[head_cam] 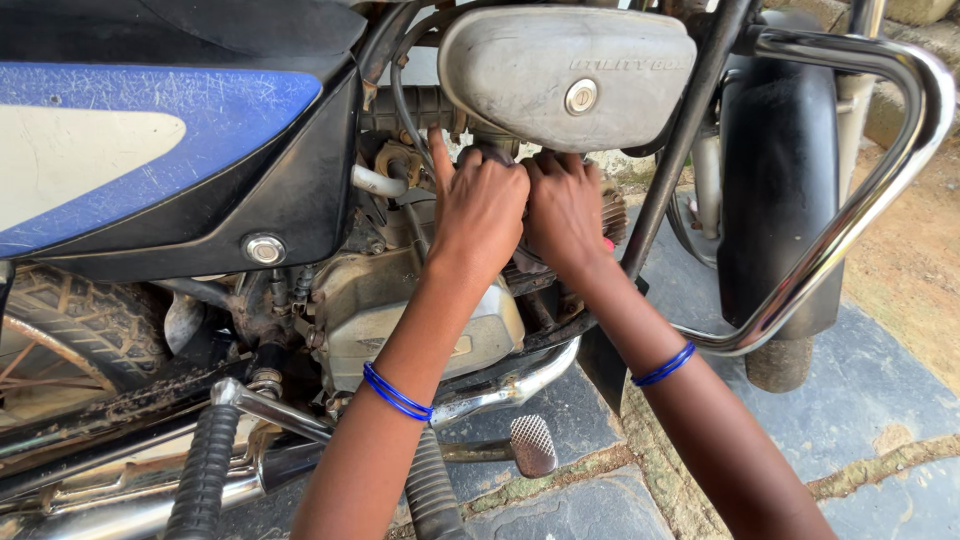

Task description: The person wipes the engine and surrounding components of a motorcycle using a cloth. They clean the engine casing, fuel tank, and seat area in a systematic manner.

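Observation:
My left hand [480, 205] and my right hand [565, 210] reach side by side into a motorcycle's engine bay, just under a grey oval side box [560, 70]. Both press against a dark part above the grey engine case [360, 320]. The left index finger points up along a black hose [400, 100]; the other fingers curl inward. The right hand's fingers curl over the same spot, beside the finned cylinder [612, 210]. All fingertips are hidden, so I cannot tell whether either hand grips anything. Each wrist wears blue bangles.
A blue and black side panel [150, 130] fills the upper left. A chrome crash guard [880, 170] loops around at right, in front of a black mudguard [780, 180]. Below are a chrome exhaust pipe [500, 385], a foot pedal [533, 445], a rubber footrest [205, 470], and stone paving [860, 400].

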